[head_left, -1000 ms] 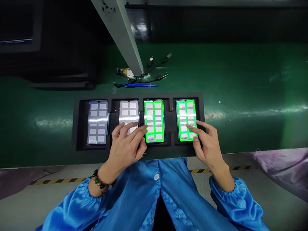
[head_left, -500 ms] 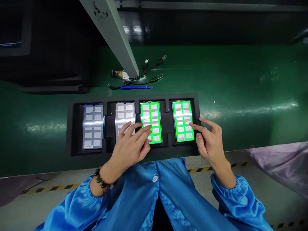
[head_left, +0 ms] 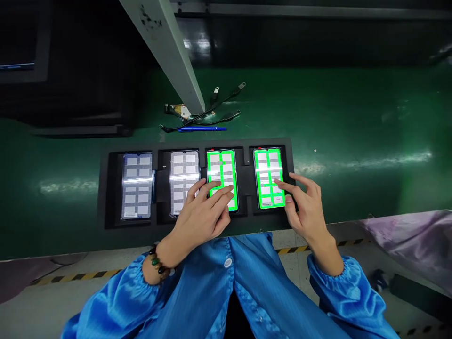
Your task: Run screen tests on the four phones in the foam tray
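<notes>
Several smartphones lie face up in a black tray [head_left: 243, 221], each in its own recess. The far-right smartphone [head_left: 264, 167] shows a green pattern with pale blocks and thin dark traces. My right hand [head_left: 305, 205] is over its right side, index fingertip at the screen and the other fingers spread. My left hand [head_left: 208, 209] lies over the green-lit third smartphone [head_left: 228, 172], fingers stretched out across its lower part. That hand also covers the lower right of the second smartphone [head_left: 183, 165], whose screen is grey and white. At the left, the first smartphone [head_left: 137, 188] looks similar but dimmer.
Behind the tray lie a blue pen [head_left: 203, 129] and tangled black cables [head_left: 212, 117] beside a grey metal post [head_left: 169, 52]. A dark stack [head_left: 70, 94] stands at the back left of the green table [head_left: 360, 136]. Purple cloth [head_left: 416, 240] hangs at the right.
My left hand has shifted right, further across the third smartphone, showing more of the second. My right hand has moved slightly left, its index fingertip further onto the far-right screen.
</notes>
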{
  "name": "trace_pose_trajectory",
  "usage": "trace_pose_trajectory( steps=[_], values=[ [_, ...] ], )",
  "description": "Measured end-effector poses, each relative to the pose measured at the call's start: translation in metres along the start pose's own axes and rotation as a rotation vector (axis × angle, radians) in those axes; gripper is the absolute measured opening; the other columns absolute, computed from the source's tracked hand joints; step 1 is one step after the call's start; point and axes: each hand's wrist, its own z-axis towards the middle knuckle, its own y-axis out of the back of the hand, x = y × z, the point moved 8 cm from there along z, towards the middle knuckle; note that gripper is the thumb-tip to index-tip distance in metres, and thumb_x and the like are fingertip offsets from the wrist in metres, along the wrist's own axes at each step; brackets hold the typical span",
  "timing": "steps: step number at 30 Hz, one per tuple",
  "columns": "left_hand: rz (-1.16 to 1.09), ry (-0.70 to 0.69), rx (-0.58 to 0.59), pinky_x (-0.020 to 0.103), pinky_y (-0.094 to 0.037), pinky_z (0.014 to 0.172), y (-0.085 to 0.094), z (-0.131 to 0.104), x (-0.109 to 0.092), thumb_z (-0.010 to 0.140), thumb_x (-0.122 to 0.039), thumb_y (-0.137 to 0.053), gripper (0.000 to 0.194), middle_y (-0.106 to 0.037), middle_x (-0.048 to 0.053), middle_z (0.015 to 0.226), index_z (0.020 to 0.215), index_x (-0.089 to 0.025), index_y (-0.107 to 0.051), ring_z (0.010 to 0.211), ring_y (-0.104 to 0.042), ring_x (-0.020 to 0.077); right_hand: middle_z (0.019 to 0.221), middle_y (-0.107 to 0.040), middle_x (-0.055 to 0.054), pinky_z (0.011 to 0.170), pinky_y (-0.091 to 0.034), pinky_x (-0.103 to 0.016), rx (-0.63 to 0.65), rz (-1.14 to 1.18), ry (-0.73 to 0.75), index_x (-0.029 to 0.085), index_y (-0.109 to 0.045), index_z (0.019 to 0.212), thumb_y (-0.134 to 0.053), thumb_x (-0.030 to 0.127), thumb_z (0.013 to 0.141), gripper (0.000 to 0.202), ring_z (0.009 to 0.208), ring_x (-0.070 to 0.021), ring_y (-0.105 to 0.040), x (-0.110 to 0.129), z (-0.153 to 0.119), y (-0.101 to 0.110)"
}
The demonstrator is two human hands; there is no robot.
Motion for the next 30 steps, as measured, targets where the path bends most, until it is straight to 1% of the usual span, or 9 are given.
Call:
trace_pose_trajectory(
  steps=[3,9,11,13,17,20,25,28,30],
  values=[
    [-0.001,-0.029,0.009,0.056,-0.038,0.124,-0.003,0.007,-0.003,0.099,-0.015,-0.062,0.034,-0.080,0.001,0.140,0.131,-0.023,-0.069,0.129,-0.069,0.0334,0.138,-0.077,-0.008,0.112,-0.047,-0.058,-0.033,-0.024,-0.060,0.028,-0.065,0.146,-0.052,0.014,0.105,0.045,0.145,-0.0365,-0.060,-0.007,-0.003,0.005],
    [0.073,0.057,-0.009,0.056,-0.035,0.124,0.009,-0.011,0.016,0.099,-0.015,-0.062,0.030,-0.082,0.001,0.134,0.128,-0.024,-0.068,0.128,-0.069,0.0341,0.132,-0.081,-0.006,0.114,-0.048,-0.056,0.079,0.078,0.123,0.026,-0.065,0.141,-0.053,0.011,0.104,0.042,0.146,-0.0339,-0.059,0.030,0.011,-0.015],
    [0.106,0.091,-0.008,0.057,-0.035,0.123,0.013,-0.019,0.023,0.099,-0.015,-0.062,0.030,-0.082,0.001,0.133,0.128,-0.023,-0.066,0.128,-0.068,0.0342,0.133,-0.081,-0.005,0.115,-0.047,-0.056,0.101,0.098,0.147,0.026,-0.065,0.140,-0.053,0.011,0.103,0.042,0.146,-0.0334,-0.059,0.033,0.012,-0.018],
    [0.128,0.112,-0.014,0.057,-0.035,0.122,0.017,-0.025,0.028,0.100,-0.015,-0.061,0.030,-0.082,0.001,0.132,0.128,-0.023,-0.065,0.128,-0.068,0.0347,0.132,-0.081,-0.005,0.115,-0.047,-0.057,0.084,0.082,0.129,0.028,-0.066,0.141,-0.053,0.011,0.103,0.043,0.145,-0.0334,-0.060,0.027,0.010,-0.014],
    [0.154,0.138,-0.026,0.059,-0.035,0.121,0.018,-0.026,0.031,0.100,-0.015,-0.061,0.029,-0.082,0.001,0.133,0.128,-0.023,-0.064,0.127,-0.068,0.0354,0.133,-0.079,-0.008,0.111,-0.048,-0.058,0.003,0.014,0.012,0.028,-0.066,0.145,-0.051,0.015,0.106,0.044,0.144,-0.0357,-0.061,0.005,0.003,0.000],
    [0.147,0.140,-0.026,0.058,-0.034,0.122,0.014,-0.019,0.028,0.100,-0.015,-0.061,0.030,-0.080,0.001,0.139,0.129,-0.023,-0.065,0.128,-0.067,0.0352,0.138,-0.078,-0.008,0.111,-0.048,-0.059,0.000,0.017,-0.021,0.028,-0.065,0.147,-0.050,0.017,0.107,0.045,0.145,-0.0361,-0.060,0.008,0.006,-0.004],
    [0.067,0.077,0.002,0.056,-0.033,0.126,-0.001,0.001,0.007,0.101,-0.017,-0.059,0.030,-0.077,0.001,0.144,0.129,-0.023,-0.068,0.131,-0.067,0.0337,0.141,-0.077,-0.006,0.118,-0.046,-0.057,0.093,0.060,0.066,0.028,-0.061,0.152,-0.050,0.017,0.106,0.049,0.150,-0.0334,-0.056,0.035,0.020,-0.025],
    [0.038,0.060,0.013,0.055,-0.033,0.128,-0.006,0.007,0.002,0.101,-0.017,-0.059,0.032,-0.077,0.001,0.145,0.130,-0.023,-0.069,0.134,-0.066,0.0329,0.139,-0.077,-0.008,0.117,-0.047,-0.055,0.057,0.027,0.012,0.027,-0.064,0.148,-0.049,0.017,0.106,0.046,0.148,-0.0329,-0.057,0.025,0.018,-0.017],
    [0.040,0.087,0.003,0.056,-0.033,0.128,-0.004,0.004,0.008,0.100,-0.016,-0.060,0.032,-0.078,0.000,0.144,0.131,-0.024,-0.069,0.134,-0.066,0.0330,0.138,-0.076,-0.010,0.115,-0.047,-0.056,0.017,-0.007,-0.065,0.026,-0.067,0.144,-0.048,0.018,0.106,0.043,0.147,-0.0341,-0.059,0.008,0.010,-0.006]
  ],
)
